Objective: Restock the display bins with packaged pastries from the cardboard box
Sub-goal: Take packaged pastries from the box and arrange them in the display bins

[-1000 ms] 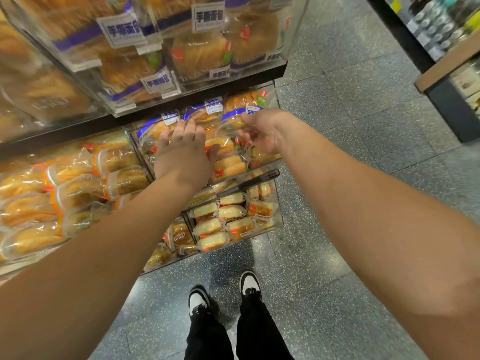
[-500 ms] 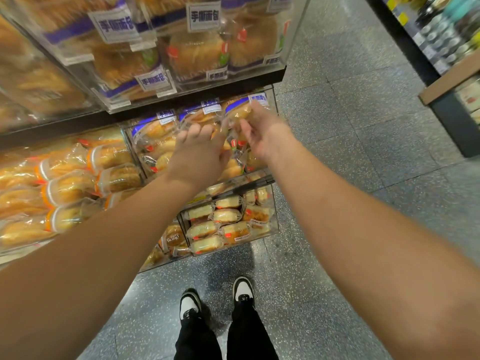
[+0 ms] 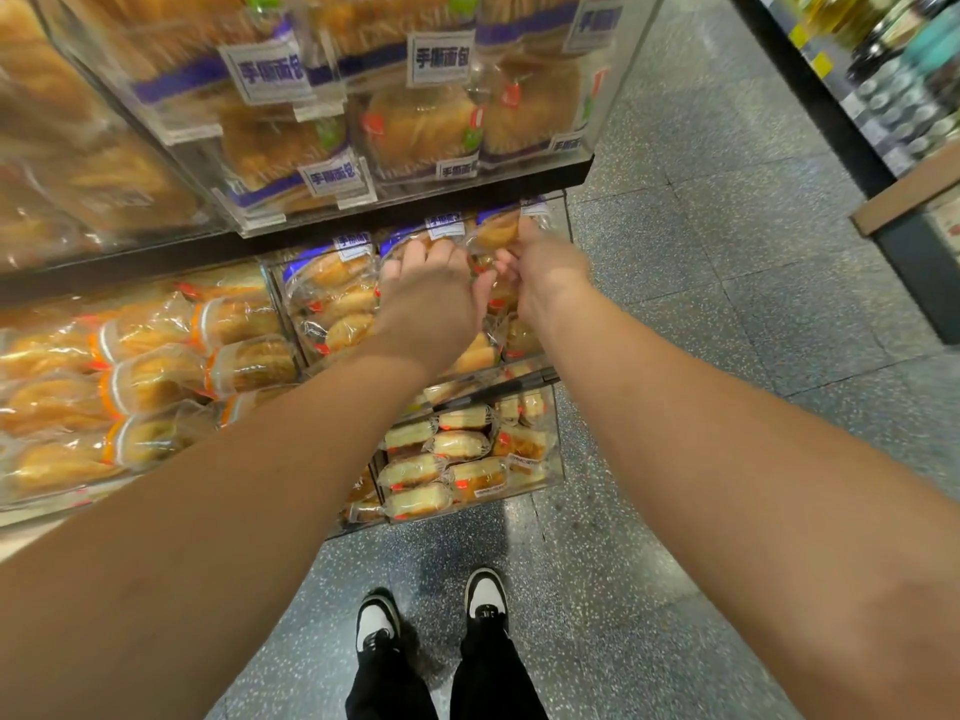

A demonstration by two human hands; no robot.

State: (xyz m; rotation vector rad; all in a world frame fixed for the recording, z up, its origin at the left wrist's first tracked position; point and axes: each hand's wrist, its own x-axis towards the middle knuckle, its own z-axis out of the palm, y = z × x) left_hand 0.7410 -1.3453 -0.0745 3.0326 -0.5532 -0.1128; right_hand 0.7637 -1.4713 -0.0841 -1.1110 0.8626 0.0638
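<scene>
Left hand: the left hand [image 3: 431, 298] reaches into the middle clear display bin [image 3: 291, 324], fingers straight, lying on the packaged pastries [image 3: 337, 298].
Right hand: the right hand [image 3: 545, 275] is beside it, fingers curled round a wrapped pastry [image 3: 498, 233] at the bin's right end.
Below: a lower bin [image 3: 556, 433] holds cream-filled cakes.
Floor: speckled grey tiles [image 3: 701, 304], black-and-white shoes [image 3: 485, 597].

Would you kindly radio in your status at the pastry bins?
Left hand flat on packets. Right hand pinching a purple-label pastry. Middle bin crowded.
</scene>
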